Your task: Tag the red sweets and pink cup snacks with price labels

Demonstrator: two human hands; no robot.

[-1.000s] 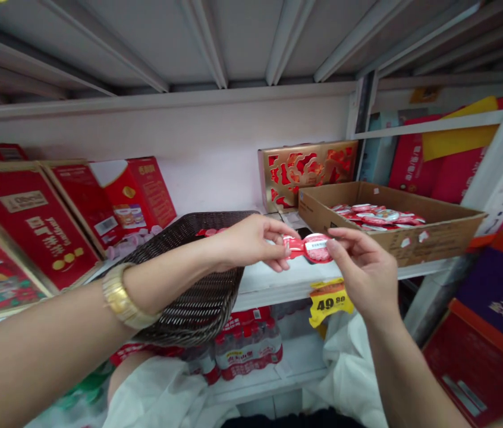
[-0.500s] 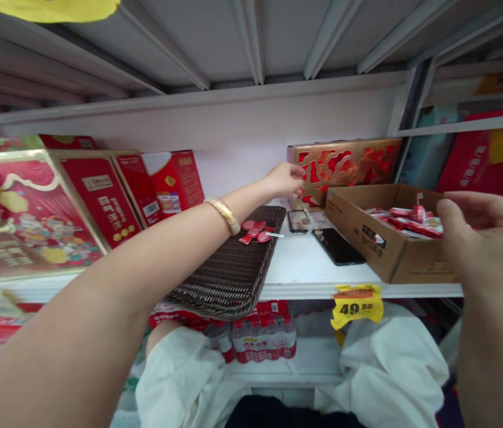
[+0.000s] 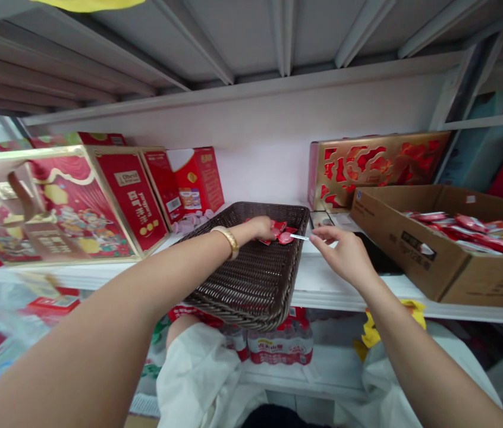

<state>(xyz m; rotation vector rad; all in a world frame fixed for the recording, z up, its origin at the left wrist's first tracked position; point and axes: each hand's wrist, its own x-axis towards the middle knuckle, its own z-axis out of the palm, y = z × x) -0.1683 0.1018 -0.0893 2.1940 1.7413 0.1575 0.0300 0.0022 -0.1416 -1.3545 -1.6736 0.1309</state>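
Observation:
In the dark brown wicker basket [image 3: 251, 285] lies a small pile of red-wrapped candies [image 3: 278, 227] near the back right. Over the left side of this pile, my left hand [image 3: 260, 228] has its fingers curled down; what they hold, if anything, is hidden. A flat, round, red-wrapped lollipop [image 3: 285, 238] lies at the pile's right edge, its white stick pointing over the basket rim. My right hand [image 3: 343, 252] pinches the end of that stick between thumb and fingers.
To the right stands an open cardboard box [image 3: 398, 249] with red-wrapped sweets inside. A dark phone [image 3: 379, 255] lies partly behind my right hand. Red and gold gift boxes [image 3: 122, 196] stand at the left, a gold cut-out box [image 3: 376, 166] at the back. Shelf beams [image 3: 260, 41] hang overhead.
My right hand has moved left from the cardboard box to the lollipop stick and pinched it. My left hand has dropped from near the gold box into the basket. The view has shifted.

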